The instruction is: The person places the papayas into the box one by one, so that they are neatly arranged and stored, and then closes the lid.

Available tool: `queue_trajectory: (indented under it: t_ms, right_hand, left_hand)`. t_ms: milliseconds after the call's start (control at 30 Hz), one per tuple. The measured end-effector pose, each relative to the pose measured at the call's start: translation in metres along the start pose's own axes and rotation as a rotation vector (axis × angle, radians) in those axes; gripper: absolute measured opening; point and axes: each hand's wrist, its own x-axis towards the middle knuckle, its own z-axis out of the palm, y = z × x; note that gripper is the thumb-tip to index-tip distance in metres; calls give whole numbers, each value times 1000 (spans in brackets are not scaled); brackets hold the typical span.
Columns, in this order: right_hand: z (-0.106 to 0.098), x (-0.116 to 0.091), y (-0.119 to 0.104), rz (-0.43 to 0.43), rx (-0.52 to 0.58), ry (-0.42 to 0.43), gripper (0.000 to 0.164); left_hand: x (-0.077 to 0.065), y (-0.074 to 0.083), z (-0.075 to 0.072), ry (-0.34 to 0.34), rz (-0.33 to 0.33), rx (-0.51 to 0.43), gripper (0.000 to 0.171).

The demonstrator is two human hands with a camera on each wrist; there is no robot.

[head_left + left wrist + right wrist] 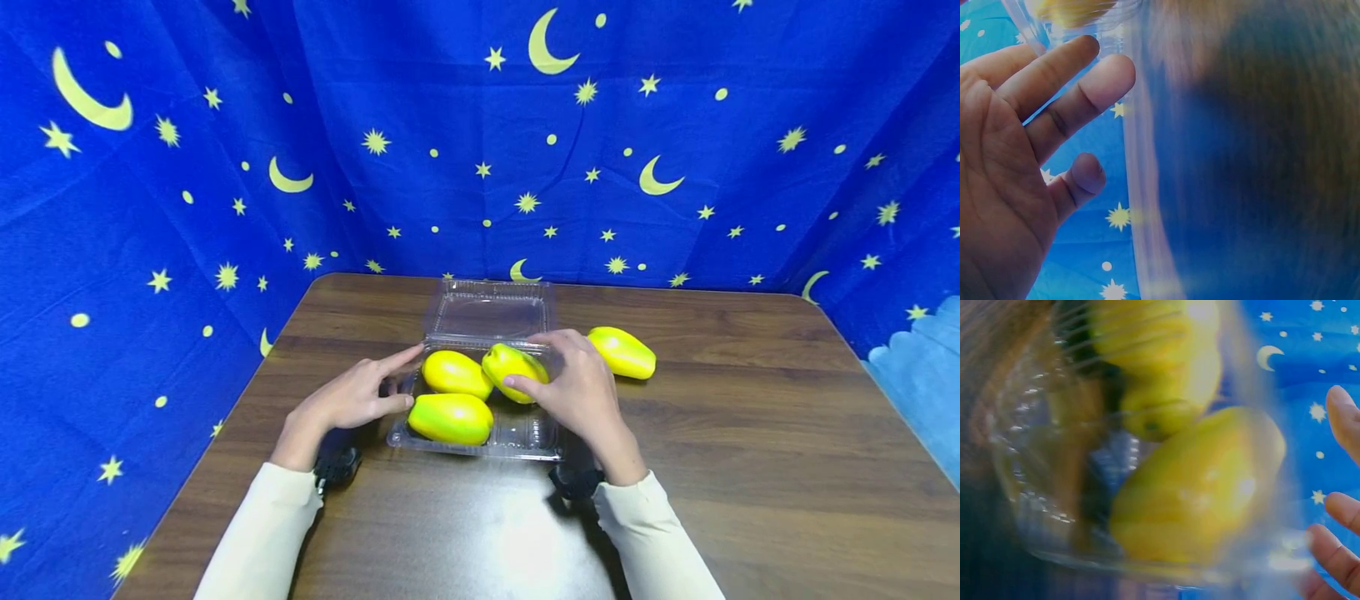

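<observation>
A clear plastic clamshell box (517, 452) lies on the table with its lid (491, 317) folded back. Inside are three yellow-green papayas: one at the back left (456, 372), another at the front left (452, 419), and a tilted papaya (515, 372) toward the back right. My left hand (348, 400) is at the box's left side, fingers extended and spread, also seen in the left wrist view. Over the right side reaches my right hand (581, 387), its thumb overlapping the tilted papaya in the head view. The right wrist view shows its loose fingers (1335, 550) apart from the papaya (1200, 494).
Another papaya (622, 352) lies on the wooden table (735, 467), just right of my right hand. A blue curtain (450, 100) with moons and stars hangs behind and at the sides of the table. A light blue fluffy thing (918, 375) is at the far right.
</observation>
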Motion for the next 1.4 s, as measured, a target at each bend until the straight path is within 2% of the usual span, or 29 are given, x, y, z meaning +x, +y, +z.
queue_trajectory:
  t_ms: [267, 600, 833, 1000, 1400]
  right_hand:
    - [-22, 4, 7, -2, 117, 92, 59]
    - [-38, 8, 30, 10, 124, 268, 54]
    - [-48, 9, 41, 13, 159, 340, 52]
    - [-52, 10, 48, 44, 169, 358, 53]
    - [-46, 8, 70, 130, 158, 310, 54]
  left_hand:
    - [-1, 0, 0, -4, -14, 7, 81]
    - [1, 0, 0, -2, -1, 4, 81]
    - [0, 1, 1, -10, -25, -10, 80]
    - [1, 1, 0, -10, -14, -14, 80]
    - [1, 0, 1, 33, 22, -14, 77]
